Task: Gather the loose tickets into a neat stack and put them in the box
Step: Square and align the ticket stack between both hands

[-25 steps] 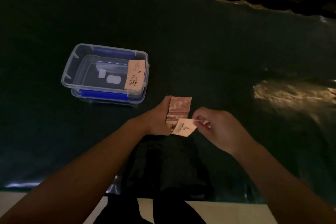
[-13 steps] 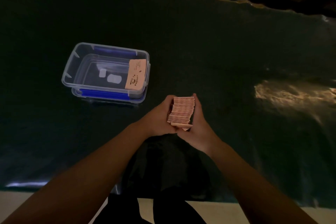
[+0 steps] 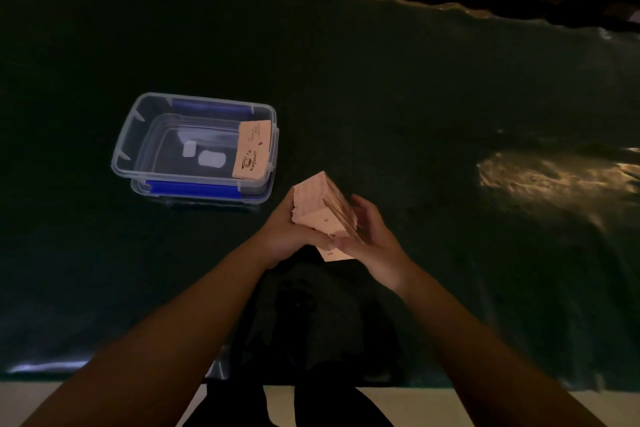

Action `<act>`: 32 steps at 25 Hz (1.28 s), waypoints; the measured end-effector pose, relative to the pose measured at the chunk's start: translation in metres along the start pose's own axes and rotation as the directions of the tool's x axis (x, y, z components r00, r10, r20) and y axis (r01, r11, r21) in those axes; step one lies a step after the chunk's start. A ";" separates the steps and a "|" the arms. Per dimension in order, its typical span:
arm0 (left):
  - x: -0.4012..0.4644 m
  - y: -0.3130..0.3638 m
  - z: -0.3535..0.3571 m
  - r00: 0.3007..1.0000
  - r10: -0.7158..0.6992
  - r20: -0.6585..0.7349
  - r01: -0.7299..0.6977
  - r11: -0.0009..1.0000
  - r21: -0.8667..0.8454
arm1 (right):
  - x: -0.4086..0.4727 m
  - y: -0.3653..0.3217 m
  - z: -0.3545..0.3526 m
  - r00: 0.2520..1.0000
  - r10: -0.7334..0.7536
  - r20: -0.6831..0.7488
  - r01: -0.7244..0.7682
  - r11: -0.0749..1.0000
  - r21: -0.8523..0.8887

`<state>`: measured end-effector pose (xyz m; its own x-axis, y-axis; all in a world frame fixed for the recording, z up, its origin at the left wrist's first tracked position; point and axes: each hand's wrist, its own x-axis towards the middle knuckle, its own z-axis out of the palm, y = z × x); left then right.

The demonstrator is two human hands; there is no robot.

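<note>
— What sat at the left?
— A clear plastic box with blue clips [image 3: 156,135], one pink paper ticket [image 3: 252,150] leaning inside its right wall.
— And the hands?
— The left hand [image 3: 289,236] and right hand [image 3: 372,239] clasped the thick pink ticket stack [image 3: 320,210] just right of the box, its long axis tilted up-left toward it.

A thick stack of pale pink paper tickets [image 3: 320,208] with scalloped ends is tilted up on edge just right of and nearer than the clear rectangular plastic box with blue side clips [image 3: 194,149], one ticket slipping out at its lower end. The box sits open on the dark surface. A single pink ticket printed with a coffee-cup logo [image 3: 252,150] leans inside the box against its right wall, its top corner reaching the rim.
</note>
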<state>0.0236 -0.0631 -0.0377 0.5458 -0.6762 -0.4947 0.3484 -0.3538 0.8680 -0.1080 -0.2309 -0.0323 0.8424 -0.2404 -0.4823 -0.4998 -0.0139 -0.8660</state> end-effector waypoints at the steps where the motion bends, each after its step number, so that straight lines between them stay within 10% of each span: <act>1: 0.000 0.000 0.000 1.000 -0.012 0.024 0.015 0.996 -0.093 | -0.002 0.002 0.000 0.999 0.026 -0.018 -0.025 0.997 0.076; 9: -0.007 0.006 0.001 0.988 0.007 0.152 0.039 0.954 -0.297 | -0.009 0.019 0.008 0.990 0.061 -0.125 -0.012 0.933 0.360; 13: -0.010 0.006 -0.009 0.998 0.042 0.056 -0.051 0.984 0.169 | -0.008 0.024 -0.011 0.988 0.008 -0.152 0.013 0.991 0.135; 17: -0.003 -0.007 -0.006 0.988 0.148 -0.046 -0.091 0.795 0.599 | -0.004 0.024 -0.016 0.981 -0.015 -0.193 -0.055 0.933 -0.355; 32: 0.004 -0.017 -0.001 0.994 0.110 -0.022 -0.052 0.624 0.780 | -0.002 0.046 -0.016 0.985 -0.098 -0.140 -0.015 0.766 -0.643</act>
<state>0.0208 -0.0596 -0.0543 0.5976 -0.6966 -0.3971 -0.4050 -0.6896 0.6003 -0.1360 -0.2462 -0.0693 0.8510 -0.3712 -0.3715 -0.5247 -0.6313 -0.5712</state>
